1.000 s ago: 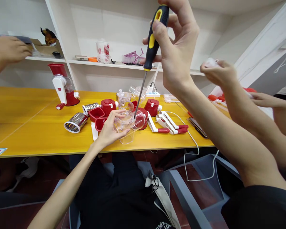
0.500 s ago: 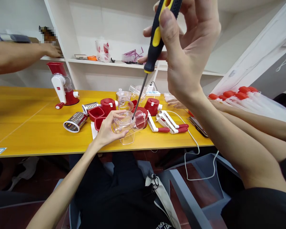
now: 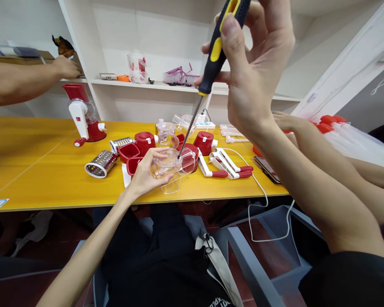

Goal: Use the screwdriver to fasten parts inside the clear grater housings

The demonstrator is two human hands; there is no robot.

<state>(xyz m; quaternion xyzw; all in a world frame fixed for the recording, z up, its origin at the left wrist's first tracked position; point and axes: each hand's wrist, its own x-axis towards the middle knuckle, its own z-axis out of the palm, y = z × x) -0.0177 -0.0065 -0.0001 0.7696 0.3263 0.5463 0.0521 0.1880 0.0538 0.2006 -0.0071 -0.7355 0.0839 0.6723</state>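
Note:
My left hand (image 3: 150, 170) is closed around a clear plastic grater housing (image 3: 169, 164), holding it tilted just over the table's front edge. In my right hand (image 3: 252, 64), raised high, is a black and yellow screwdriver (image 3: 213, 62), its shaft slanting down to the left. The screwdriver's tip meets the clear housing near its upper rim; whether a screw sits there is too small to tell. Close behind are red bases (image 3: 144, 143), red square pushers (image 3: 129, 151) and another clear housing (image 3: 165, 128). White crank handles (image 3: 225, 164) with red grips lie to the right.
Drum graters (image 3: 101, 164) and an assembled rotary grater (image 3: 83, 113) stand at left. A white cable (image 3: 259, 183) hangs over the table edge. Another person's arm (image 3: 19, 81) reaches to the shelf; other arms (image 3: 333, 145) extend from the right, near bagged red parts (image 3: 328, 123).
My right hand and the screwdriver handle have shifted slightly right, while the tip stays on the housing. At right, another person's hand has lifted off the table toward the bagged parts.

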